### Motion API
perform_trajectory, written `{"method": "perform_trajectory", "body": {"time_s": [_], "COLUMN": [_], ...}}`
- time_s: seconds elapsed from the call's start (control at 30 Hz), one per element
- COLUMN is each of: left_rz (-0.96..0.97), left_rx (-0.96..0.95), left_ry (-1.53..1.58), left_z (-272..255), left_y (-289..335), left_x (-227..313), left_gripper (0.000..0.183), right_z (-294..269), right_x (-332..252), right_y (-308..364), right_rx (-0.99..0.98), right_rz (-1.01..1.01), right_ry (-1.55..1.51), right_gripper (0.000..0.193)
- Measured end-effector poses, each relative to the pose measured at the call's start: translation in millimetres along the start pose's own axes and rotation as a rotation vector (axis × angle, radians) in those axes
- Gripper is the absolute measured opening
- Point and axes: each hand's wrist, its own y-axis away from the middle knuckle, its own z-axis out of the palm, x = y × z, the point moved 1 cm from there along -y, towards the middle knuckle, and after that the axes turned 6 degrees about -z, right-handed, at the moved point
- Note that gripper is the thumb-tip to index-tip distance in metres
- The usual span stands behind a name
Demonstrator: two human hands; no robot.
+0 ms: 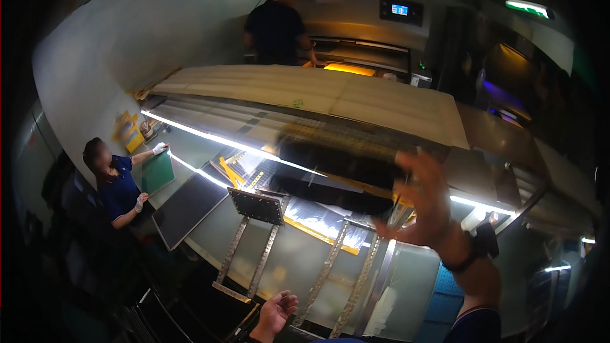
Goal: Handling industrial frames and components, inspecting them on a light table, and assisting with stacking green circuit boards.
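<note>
My right hand (pixel 422 206) is raised in front of me, smeared by motion, its fingers and thumb curved and spread apart. By the fingertips is a dark blurred shape (pixel 343 164), two black bands with the worktable showing between them. I cannot make out what it is or whether the hand grips it. A dark band circles my right wrist. Low in the middle, my left hand (pixel 277 312) is held palm inward, its fingers loosely bent and nothing in them. Closest to it are metal rails (pixel 248 257) with a dark square plate (pixel 256 207) at their far end.
A co-worker at the left (pixel 114 181), in white gloves, holds a green panel (pixel 157 173) beside a dark panel (pixel 190 205). Lit tubes (pixel 210 134) cross the worktable (pixel 302 265). Behind a beige cover (pixel 305 86) another person (pixel 276 25) stands at a machine (pixel 356 9).
</note>
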Motion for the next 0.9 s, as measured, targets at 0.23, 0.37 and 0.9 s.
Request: {"method": "perform_trajectory", "body": {"time_s": [0.23, 0.37, 0.9], "left_rz": [-0.026, -0.026, 0.028], "left_rx": [-0.030, -0.038, 0.034], "left_ry": [-0.047, -0.031, -0.020], "left_z": [18.7, 13.2, -6.2], "left_y": [-3.5, -3.0, 14.6], "left_x": [-4.8, -9.2, -8.2], "left_gripper": [0.032, 0.032, 0.030], "right_z": [-29.2, -24.1, 42.5], "right_x": [-39.1, -29.7, 236.7], "right_y": [-1.1, 5.6, 35.3], "right_rx": [0.012, 0.008, 0.651], "right_rz": [-0.001, -0.011, 1.135], "right_ry": [-0.072, -0.069, -0.242], "right_gripper": [0.070, 0.072, 0.075]}}
